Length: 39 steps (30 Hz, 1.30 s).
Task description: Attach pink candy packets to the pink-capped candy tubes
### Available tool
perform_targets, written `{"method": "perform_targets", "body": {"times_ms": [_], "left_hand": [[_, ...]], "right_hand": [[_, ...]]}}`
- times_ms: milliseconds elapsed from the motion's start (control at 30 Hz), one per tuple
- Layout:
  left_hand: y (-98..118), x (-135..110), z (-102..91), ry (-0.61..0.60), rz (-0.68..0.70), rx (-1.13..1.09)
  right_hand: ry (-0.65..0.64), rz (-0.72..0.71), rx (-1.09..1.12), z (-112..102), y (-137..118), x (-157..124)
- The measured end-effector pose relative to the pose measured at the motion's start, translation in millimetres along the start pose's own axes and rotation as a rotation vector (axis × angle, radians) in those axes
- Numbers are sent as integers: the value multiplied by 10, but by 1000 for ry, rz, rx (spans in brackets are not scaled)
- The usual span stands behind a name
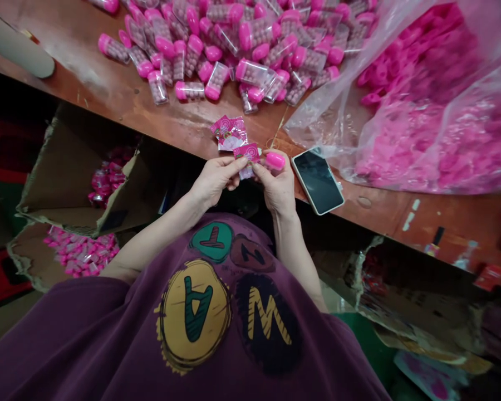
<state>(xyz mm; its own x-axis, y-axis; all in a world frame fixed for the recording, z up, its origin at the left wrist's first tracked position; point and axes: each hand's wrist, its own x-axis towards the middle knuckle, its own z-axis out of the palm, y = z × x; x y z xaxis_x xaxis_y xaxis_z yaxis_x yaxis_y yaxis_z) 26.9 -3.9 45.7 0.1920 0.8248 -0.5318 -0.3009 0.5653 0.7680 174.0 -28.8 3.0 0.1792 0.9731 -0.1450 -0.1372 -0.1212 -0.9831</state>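
Note:
My left hand (219, 177) pinches one side of a small pink printed packet (247, 152) at the table's front edge. The thumb of my right hand (278, 181) presses on the packet's other side. A bright pink cap (275, 161) shows between the fingers of that same hand; what lies below it is mostly hidden. Just beyond my hands, another pink printed packet (230, 133) with a clear lower part lies on the table. A heap of clear bottles (217, 81) with pink caps and small round beads inside spreads across the far side.
A phone (318, 181) lies right of my hands on the brown table (158, 120). A large clear bag (426, 139) of pink pieces covers the right side. Below left stand cardboard boxes (67, 209) with pink items; another carton (417, 312) stands below right.

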Motion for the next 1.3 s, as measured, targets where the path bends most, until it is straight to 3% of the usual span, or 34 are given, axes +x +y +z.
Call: {"method": "perform_targets", "body": {"times_ms": [333, 533, 700, 833, 967, 1300], "left_hand": [[-140, 70, 7, 72, -34, -36], [-48, 84, -20, 35, -122, -81], [5, 64, -72, 89, -69, -128], [-19, 70, -121, 146, -66, -184], [-58, 94, -111, 185, -88, -185], [-98, 33, -69, 166, -113, -151]], "right_hand": [[21, 5, 1, 27, 132, -33], [-22, -22, -28, 20, 95, 49], [-54, 102, 137, 16, 60, 89], [7, 169, 255, -14, -29, -68], [2, 165, 238, 7, -61, -282], [-12, 239, 342, 221, 10, -451]]}}
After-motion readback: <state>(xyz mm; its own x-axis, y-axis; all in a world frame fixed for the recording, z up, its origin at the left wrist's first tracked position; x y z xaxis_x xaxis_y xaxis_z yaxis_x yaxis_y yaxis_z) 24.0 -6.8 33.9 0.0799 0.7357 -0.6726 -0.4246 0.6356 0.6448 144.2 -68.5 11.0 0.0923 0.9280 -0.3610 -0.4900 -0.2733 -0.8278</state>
